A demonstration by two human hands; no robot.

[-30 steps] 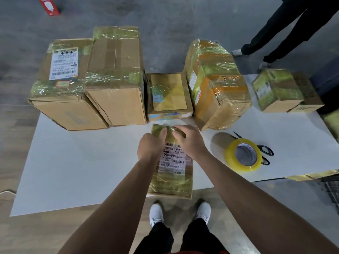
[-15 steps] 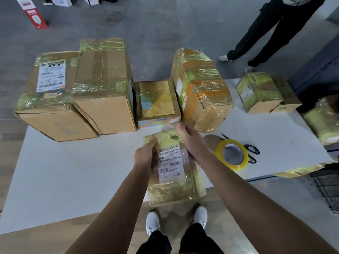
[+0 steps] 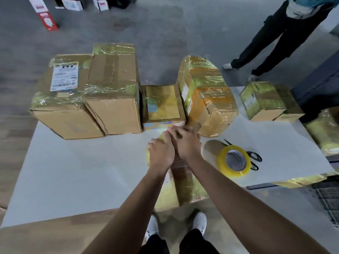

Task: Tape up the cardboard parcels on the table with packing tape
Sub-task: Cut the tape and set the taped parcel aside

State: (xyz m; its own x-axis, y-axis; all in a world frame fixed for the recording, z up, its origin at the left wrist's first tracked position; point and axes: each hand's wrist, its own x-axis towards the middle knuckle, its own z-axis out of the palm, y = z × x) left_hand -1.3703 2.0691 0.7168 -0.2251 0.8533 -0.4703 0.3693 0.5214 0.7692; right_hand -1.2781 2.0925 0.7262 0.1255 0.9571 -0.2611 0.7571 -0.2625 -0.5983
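Directly below the head camera, a small parcel (image 3: 183, 186) wrapped in yellowish tape lay lengthwise at the near middle of the white table (image 3: 73, 171), its near end at the table's front edge. Both bare hands met at its far end. The left hand (image 3: 161, 154) had its fingers curled round the parcel's left side, gripping it. The right hand (image 3: 187, 143) lay across the far end with its fingers over those of the left; blur made it impossible to tell whether it gripped or only pressed. Just to the right stood a roll of yellow packing tape (image 3: 234, 160) on its edge, with black scissors (image 3: 255, 158) touching its far side. Along the back of the table sat a row of cardboard boxes: a labelled box (image 3: 62, 99) at the left, a taller box (image 3: 113, 99) pressed against it, a low flat box (image 3: 163, 105), a heavily wrapped orange box (image 3: 207, 96), and, well apart at the right, a smaller box (image 3: 262, 101). Another person's dark trouser legs (image 3: 266, 37) stood on the grey floor beyond.
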